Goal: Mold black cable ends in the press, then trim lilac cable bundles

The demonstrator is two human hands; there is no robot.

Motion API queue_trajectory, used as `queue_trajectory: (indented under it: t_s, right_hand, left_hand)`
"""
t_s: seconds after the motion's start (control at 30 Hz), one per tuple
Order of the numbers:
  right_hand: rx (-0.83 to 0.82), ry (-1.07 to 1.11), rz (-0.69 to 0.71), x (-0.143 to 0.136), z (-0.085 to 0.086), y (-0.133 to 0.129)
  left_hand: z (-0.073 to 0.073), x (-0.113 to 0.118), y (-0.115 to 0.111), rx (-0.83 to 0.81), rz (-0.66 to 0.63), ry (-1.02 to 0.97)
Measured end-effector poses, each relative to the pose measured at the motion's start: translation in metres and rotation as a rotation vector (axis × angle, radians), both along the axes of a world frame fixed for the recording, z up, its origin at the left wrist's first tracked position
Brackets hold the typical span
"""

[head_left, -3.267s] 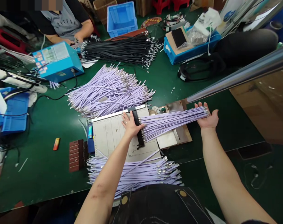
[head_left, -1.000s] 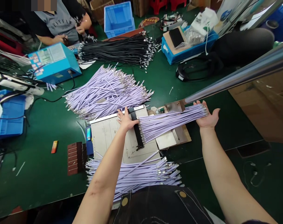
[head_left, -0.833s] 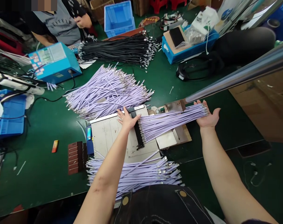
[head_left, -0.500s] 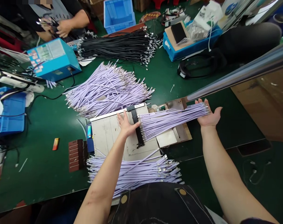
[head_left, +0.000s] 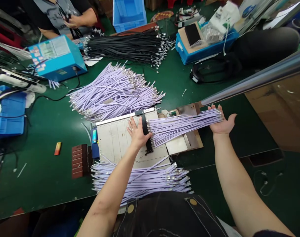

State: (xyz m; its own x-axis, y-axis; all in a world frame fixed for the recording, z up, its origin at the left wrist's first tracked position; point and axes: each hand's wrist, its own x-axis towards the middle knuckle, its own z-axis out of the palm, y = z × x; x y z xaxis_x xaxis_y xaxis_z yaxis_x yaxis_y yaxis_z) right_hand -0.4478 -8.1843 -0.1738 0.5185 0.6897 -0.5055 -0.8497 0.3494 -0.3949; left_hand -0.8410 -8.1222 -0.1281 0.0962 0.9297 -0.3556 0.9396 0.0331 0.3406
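A row of thin lilac cables (head_left: 179, 126) lies side by side, stretched from a black bar (head_left: 145, 131) on a pale flat board (head_left: 117, 135) to my right hand (head_left: 222, 123). That hand is open and palm up, thumb held out, with the cables' right ends lying against its palm and fingers. My left hand (head_left: 138, 133) is open with spread fingers over the board; its thumb reaches across the black bar to the cables' left ends. Whether it presses on them I cannot tell. More lilac cables lie in a near bundle (head_left: 150, 182) and a larger far heap (head_left: 115, 92).
Black cables (head_left: 125, 47) are stacked at the back, by a blue crate (head_left: 128, 14). A light-blue machine (head_left: 57, 59) stands back left, near another person's hand (head_left: 74, 22). A metal pole (head_left: 253, 80) slants in from the right. A brown block (head_left: 79, 160) and lighter (head_left: 57, 148) lie left.
My left hand has moved slightly right, its thumb now across the black bar, its fingers more widely spread. My right hand stays at the cables' right ends. The other person's hands have shifted.
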Motion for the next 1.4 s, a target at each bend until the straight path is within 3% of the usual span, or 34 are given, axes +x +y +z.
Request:
queue_trajectory:
  t_s: [0.17, 0.3, 0.57, 0.87, 1.4]
  right_hand:
    - [0.016, 0.015, 0.004, 0.001, -0.002, -0.002]
    - [0.025, 0.035, -0.011, 0.001, -0.002, -0.002]
    - [0.003, 0.016, -0.024, -0.003, 0.002, -0.001]
    - [0.026, 0.029, -0.023, -0.001, 0.000, -0.002]
    - [0.026, 0.007, -0.005, 0.000, -0.002, -0.003]
  left_hand:
    - [-0.001, -0.007, -0.002, -0.117, 0.104, -0.043]
    - [-0.006, -0.013, -0.008, -0.097, 0.098, -0.023]
    - [-0.009, -0.003, -0.011, -0.099, 0.132, 0.015]
    - [0.003, -0.011, -0.005, -0.172, 0.106, -0.045]
    - [-0.005, -0.012, -0.017, -0.150, 0.017, 0.007]
